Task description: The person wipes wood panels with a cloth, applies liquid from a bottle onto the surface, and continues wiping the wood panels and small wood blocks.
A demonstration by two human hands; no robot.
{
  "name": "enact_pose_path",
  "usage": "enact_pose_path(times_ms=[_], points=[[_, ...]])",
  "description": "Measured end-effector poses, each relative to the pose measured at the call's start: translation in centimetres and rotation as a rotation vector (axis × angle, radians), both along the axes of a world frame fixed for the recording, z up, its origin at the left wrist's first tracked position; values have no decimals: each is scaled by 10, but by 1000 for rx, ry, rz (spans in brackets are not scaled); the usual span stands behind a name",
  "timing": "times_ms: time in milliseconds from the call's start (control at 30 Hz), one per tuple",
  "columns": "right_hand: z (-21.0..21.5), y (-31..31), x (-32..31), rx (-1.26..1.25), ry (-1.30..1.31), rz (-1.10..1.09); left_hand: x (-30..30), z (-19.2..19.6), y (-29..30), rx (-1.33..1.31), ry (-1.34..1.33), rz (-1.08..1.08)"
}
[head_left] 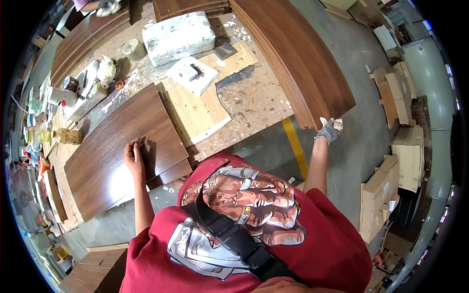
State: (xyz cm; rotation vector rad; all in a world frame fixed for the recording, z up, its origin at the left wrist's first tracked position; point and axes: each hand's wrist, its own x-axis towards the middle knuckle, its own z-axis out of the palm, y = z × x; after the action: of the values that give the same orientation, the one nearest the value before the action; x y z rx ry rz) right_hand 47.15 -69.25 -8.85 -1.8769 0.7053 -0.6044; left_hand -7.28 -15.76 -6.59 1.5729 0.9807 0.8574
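My left hand point(134, 155), bare, hangs over a dark brown wood-grain panel point(117, 141) on the worktable. Its fingers are curled together; whatever they pinch, if anything, is too small to make out. A second panel edge shows under the first, near my body. Out to the right, my right hand point(330, 133) wears a grey glove and is closed on a crumpled white rag point(338, 124). That hand is at the near corner of a tall stack of brown panels point(303, 53).
A paint-smeared white block point(178, 36) stands on the spattered worktable point(256, 97), by a white pad point(193, 74) and light plywood pieces point(195, 105). Jars and bottles point(68, 136) crowd the left. Cardboard boxes point(408, 156) line the right. Another person's gloved hand point(108, 7) works at far left.
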Motion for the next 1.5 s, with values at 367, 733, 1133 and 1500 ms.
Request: enact_pose_path(times_ms=[367,733,1133,1500], points=[[59,41,-49,93,-119,280,-1,-12,3,82,13,2],[44,-14,-8,-647,-107,658,1,-11,2,123,89,1],[110,60,19,-1176,-47,659,2,-6,2,45,62,-1],[64,22,-8,-848,-52,697,2,-2,1,80,17,-73]])
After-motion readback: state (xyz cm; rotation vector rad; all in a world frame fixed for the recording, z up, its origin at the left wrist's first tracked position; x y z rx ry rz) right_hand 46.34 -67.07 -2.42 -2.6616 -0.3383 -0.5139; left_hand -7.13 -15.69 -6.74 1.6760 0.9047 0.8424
